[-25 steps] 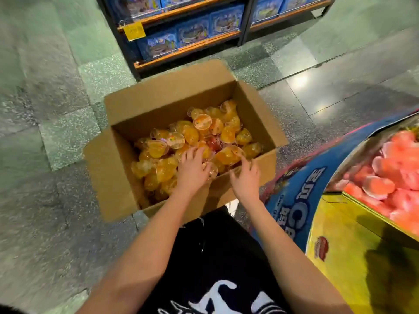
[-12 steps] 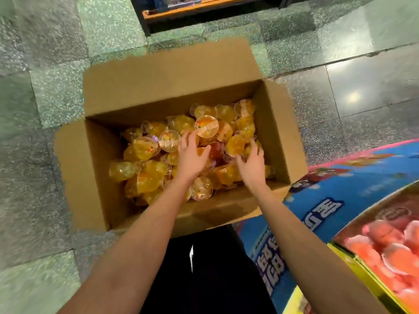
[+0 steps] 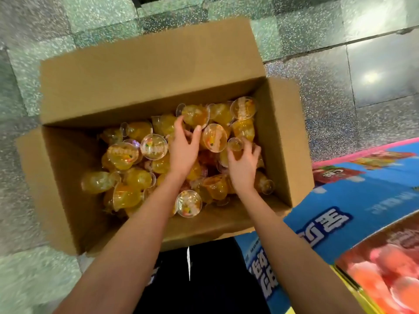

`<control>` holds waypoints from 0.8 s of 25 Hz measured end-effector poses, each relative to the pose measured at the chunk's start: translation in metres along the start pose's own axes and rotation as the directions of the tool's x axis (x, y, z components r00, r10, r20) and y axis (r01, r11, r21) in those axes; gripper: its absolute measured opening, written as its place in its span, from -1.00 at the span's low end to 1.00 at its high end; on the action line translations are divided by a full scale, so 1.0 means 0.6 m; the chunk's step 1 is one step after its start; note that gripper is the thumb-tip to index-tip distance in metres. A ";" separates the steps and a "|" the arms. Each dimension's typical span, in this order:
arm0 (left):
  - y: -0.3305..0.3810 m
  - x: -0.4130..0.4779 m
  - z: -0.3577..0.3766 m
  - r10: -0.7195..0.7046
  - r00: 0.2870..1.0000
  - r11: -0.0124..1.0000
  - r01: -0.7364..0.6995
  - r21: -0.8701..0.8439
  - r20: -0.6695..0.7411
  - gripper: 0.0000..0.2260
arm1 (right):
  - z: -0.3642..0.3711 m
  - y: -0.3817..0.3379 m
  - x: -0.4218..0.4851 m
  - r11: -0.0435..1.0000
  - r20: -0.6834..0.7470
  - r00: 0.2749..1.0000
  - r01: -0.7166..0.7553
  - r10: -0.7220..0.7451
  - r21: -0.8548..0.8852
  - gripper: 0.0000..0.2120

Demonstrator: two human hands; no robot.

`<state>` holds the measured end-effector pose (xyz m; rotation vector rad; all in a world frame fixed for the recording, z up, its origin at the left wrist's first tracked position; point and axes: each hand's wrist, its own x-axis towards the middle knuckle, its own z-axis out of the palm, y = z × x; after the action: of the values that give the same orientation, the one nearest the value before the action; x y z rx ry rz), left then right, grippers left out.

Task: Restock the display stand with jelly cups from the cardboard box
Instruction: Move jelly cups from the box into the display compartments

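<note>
Tiled floor (image 3: 322, 105); jelly cups (image 3: 138, 177) under hands (image 3: 183, 152)

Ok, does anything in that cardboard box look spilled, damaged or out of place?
Nothing stands out. The jelly cups lie jumbled loose in the cardboard box, many tipped on their sides, but none looks burst or leaking.

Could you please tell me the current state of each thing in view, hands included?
cardboard box: open, flaps spread, part full.
jelly cups: sealed, jumbled loose in the box.
left hand: pinches an orange cup near the far wall.
right hand: curled round a tipped cup.
display stand: bin holds pink cups.
</note>
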<state>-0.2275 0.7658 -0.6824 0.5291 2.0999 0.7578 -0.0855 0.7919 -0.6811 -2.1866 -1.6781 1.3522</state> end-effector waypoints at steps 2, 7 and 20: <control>-0.005 -0.014 0.018 -0.015 0.999 0.998 0.013 -0.064 -0.028 -0.47 | 0.002 0.006 0.000 0.998 0.006 1.000 -0.020 0.020 0.055 -0.52; 0.005 0.004 0.045 -0.023 1.000 0.998 0.023 -0.063 0.003 -0.64 | -0.002 0.026 0.007 0.992 0.035 0.999 0.008 -0.012 0.128 -0.56; -0.019 0.026 0.050 0.273 0.885 0.886 -0.384 0.260 0.378 -0.64 | 0.009 0.020 0.009 0.990 0.204 0.979 -0.053 0.026 0.131 -0.40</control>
<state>-0.2131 0.7764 -0.7133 1.1470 1.8401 0.4579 -0.0804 0.7891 -0.6940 -2.0793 -1.5566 1.6962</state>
